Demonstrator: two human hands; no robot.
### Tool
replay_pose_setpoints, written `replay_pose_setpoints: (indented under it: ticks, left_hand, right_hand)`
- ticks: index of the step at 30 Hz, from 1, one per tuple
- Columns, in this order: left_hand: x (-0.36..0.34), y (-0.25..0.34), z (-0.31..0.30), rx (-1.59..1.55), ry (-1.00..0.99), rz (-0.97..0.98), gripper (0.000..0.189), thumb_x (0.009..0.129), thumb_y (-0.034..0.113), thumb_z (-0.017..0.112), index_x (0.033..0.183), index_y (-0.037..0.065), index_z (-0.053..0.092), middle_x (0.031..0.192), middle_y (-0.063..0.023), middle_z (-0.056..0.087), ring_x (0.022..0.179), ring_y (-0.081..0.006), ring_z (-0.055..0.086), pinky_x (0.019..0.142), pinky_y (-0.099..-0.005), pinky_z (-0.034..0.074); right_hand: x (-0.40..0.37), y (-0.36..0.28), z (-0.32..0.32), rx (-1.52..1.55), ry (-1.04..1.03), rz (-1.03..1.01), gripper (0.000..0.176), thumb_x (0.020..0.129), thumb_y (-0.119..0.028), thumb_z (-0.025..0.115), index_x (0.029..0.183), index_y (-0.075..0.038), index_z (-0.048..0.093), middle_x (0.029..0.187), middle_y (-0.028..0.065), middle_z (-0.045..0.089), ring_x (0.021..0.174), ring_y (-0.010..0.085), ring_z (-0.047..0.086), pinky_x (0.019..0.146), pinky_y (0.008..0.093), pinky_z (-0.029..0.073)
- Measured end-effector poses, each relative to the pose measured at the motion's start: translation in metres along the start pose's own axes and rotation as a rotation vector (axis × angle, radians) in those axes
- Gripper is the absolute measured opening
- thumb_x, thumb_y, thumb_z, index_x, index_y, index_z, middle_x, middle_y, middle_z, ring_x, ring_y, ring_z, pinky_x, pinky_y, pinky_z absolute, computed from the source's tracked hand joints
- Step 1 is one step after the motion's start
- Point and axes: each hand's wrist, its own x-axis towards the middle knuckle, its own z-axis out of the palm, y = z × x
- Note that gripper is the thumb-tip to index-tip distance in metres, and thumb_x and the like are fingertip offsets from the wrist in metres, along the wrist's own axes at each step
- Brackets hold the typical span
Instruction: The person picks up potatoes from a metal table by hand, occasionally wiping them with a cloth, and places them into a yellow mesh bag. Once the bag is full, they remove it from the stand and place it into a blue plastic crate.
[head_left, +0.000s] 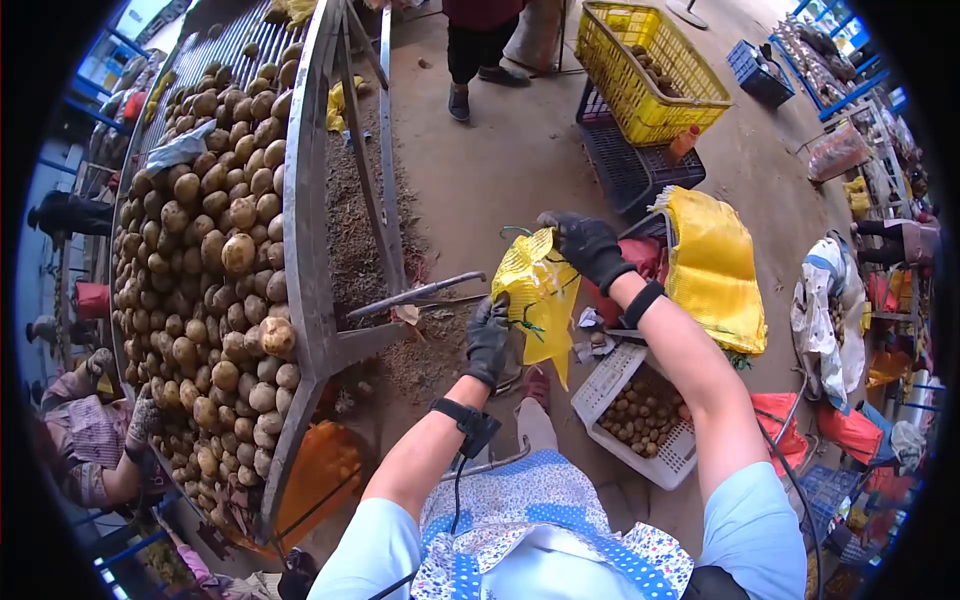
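Note:
A yellow mesh bag (537, 290) hangs in front of me, held open between both gloved hands. My left hand (487, 338) grips its lower left edge, close to a green drawstring. My right hand (588, 246) pinches the bag's upper right corner. A stack of more yellow mesh bags (714, 268) lies draped just right of my right hand. Below the held bag a white plastic crate (606, 380) with small potatoes stands on the floor.
A long metal sorting table (313, 250) heaped with potatoes (215, 250) runs down the left; other people's gloved hands (140, 420) work at its far side. A yellow crate (650, 75) sits on dark crates ahead. A person's legs (470, 60) stand beyond.

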Motion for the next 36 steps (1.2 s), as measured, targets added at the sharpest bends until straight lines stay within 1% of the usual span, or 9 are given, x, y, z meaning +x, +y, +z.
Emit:
replay_pose_setpoints:
  ticks: [3, 5, 7, 11, 13, 19, 25, 29, 36]
  left_hand:
    - [-0.024, -0.016, -0.049, 0.737, 0.083, -0.345, 0.057, 0.09, 0.033, 0.07, 0.132, 0.0, 0.05, 0.108, -0.0061, 0.062, 0.094, -0.0144, 0.056, 0.081, -0.0332, 0.047]
    - [-0.053, 0.012, -0.056, 0.911, 0.282, -0.292, 0.081, 0.083, 0.032, 0.076, 0.142, -0.004, 0.034, 0.126, -0.018, 0.055, 0.111, -0.0273, 0.056, 0.093, -0.0395, 0.045]
    - [-0.068, 0.078, -0.04, 1.379, 0.166, 0.644, 0.091, 0.077, 0.028, 0.078, 0.144, -0.006, 0.027, 0.137, -0.023, 0.047, 0.121, -0.0389, 0.05, 0.101, -0.0399, 0.042]
    - [-0.042, 0.088, -0.034, 1.363, 0.055, 0.445, 0.082, 0.077, 0.022, 0.074, 0.142, -0.003, 0.032, 0.13, -0.0253, 0.052, 0.116, -0.0422, 0.053, 0.098, -0.0422, 0.044]
    - [-0.03, 0.071, -0.06, 1.394, -0.185, -0.186, 0.061, 0.081, 0.021, 0.065, 0.138, 0.012, 0.044, 0.109, -0.0234, 0.064, 0.102, -0.0396, 0.062, 0.087, -0.0483, 0.048]
    - [-0.047, 0.082, -0.118, 1.409, -0.063, 0.017, 0.032, 0.081, 0.012, 0.058, 0.112, 0.012, 0.063, 0.102, -0.0177, 0.068, 0.095, -0.0347, 0.065, 0.082, -0.0455, 0.051]
    - [-0.064, 0.083, -0.182, 1.072, -0.009, 0.154, 0.028, 0.084, 0.001, 0.054, 0.107, 0.007, 0.068, 0.104, -0.0156, 0.069, 0.097, -0.0272, 0.067, 0.085, -0.036, 0.051]
    - [-0.081, 0.097, -0.2, 0.688, -0.178, -0.076, 0.031, 0.089, 0.002, 0.055, 0.117, 0.005, 0.066, 0.107, -0.0119, 0.07, 0.097, -0.0175, 0.065, 0.085, -0.031, 0.05]
    - [-0.07, 0.109, -0.225, 0.687, -0.1, -0.129, 0.025, 0.09, 0.011, 0.058, 0.112, 0.004, 0.067, 0.106, -0.0131, 0.07, 0.095, -0.0215, 0.067, 0.084, -0.0325, 0.051]
  right_hand:
    - [0.011, -0.008, 0.067, -0.176, -0.528, -0.189, 0.014, 0.083, -0.019, 0.059, 0.094, -0.015, 0.067, 0.09, 0.0111, 0.069, 0.08, 0.033, 0.067, 0.064, 0.045, 0.053]
    - [-0.008, -0.009, 0.105, -0.115, -0.497, -0.338, 0.014, 0.083, -0.02, 0.058, 0.091, -0.016, 0.068, 0.086, 0.0091, 0.069, 0.076, 0.0309, 0.068, 0.06, 0.0451, 0.053]
    - [-0.02, -0.036, 0.112, -0.091, -0.546, -0.456, 0.012, 0.079, -0.017, 0.059, 0.088, -0.017, 0.068, 0.082, 0.0077, 0.068, 0.073, 0.0296, 0.068, 0.058, 0.0432, 0.053]
    - [-0.025, -0.077, 0.094, 0.066, -0.562, -0.602, 0.014, 0.076, -0.017, 0.062, 0.089, -0.016, 0.067, 0.081, 0.0087, 0.067, 0.073, 0.0294, 0.067, 0.058, 0.0429, 0.053]
    - [-0.023, -0.073, 0.082, 0.223, -0.453, -0.659, 0.017, 0.08, -0.017, 0.063, 0.097, -0.017, 0.065, 0.082, 0.0106, 0.066, 0.071, 0.0297, 0.067, 0.059, 0.0398, 0.053]
    - [-0.031, -0.048, 0.077, -0.288, -0.726, -0.333, 0.016, 0.075, -0.016, 0.064, 0.09, -0.015, 0.069, 0.087, 0.0108, 0.068, 0.081, 0.0336, 0.067, 0.072, 0.0431, 0.053]
    - [-0.042, -0.09, 0.069, 0.403, -0.96, 0.313, 0.028, 0.074, -0.015, 0.067, 0.101, -0.009, 0.07, 0.09, 0.0162, 0.07, 0.085, 0.0249, 0.067, 0.077, 0.0383, 0.052]
    - [-0.063, -0.094, 0.088, 0.949, -0.555, 0.521, 0.025, 0.08, -0.01, 0.065, 0.104, -0.004, 0.069, 0.088, 0.0108, 0.071, 0.083, 0.022, 0.067, 0.08, 0.0349, 0.051]
    - [-0.068, -0.124, 0.068, 0.446, -0.892, 0.084, 0.033, 0.078, -0.017, 0.068, 0.11, -0.009, 0.066, 0.106, 0.0115, 0.067, 0.1, 0.0274, 0.063, 0.09, 0.0363, 0.047]
